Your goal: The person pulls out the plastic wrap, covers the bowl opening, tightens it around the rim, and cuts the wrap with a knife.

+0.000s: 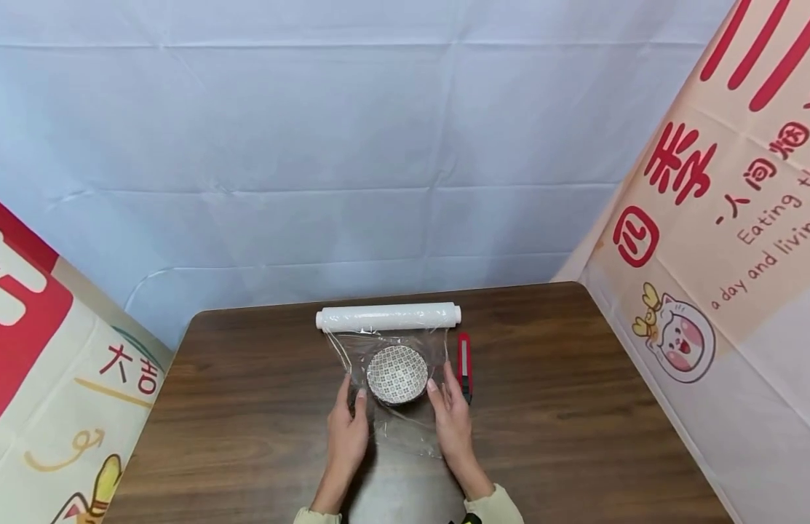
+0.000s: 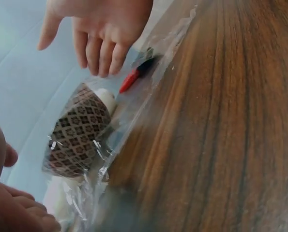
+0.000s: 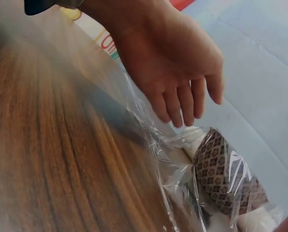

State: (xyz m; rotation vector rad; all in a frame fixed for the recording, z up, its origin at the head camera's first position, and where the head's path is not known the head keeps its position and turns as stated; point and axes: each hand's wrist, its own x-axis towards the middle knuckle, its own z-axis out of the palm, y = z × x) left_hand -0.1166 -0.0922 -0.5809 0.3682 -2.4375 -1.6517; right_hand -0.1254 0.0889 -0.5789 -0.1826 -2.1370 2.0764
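Observation:
A patterned bowl (image 1: 397, 374) stands on the table under clear cling film (image 1: 407, 437), which runs forward from a white roll (image 1: 388, 317) lying behind it. Its outside (image 2: 78, 133) shows a dark brown diamond pattern in the left wrist view. My left hand (image 1: 348, 431) is at the bowl's left side, its extended fingers against the film. On the other side is my right hand (image 1: 453, 423), thumb close to the rim and fingers straight. In the right wrist view the left hand's fingers (image 3: 180, 104) point down beside the film, relaxed.
A red utility knife (image 1: 465, 364) lies just right of the film, near the right fingertips. The brown wooden table (image 1: 562, 407) ends at a pale cloth backdrop (image 1: 300, 160). Printed cloths hang on the left and right.

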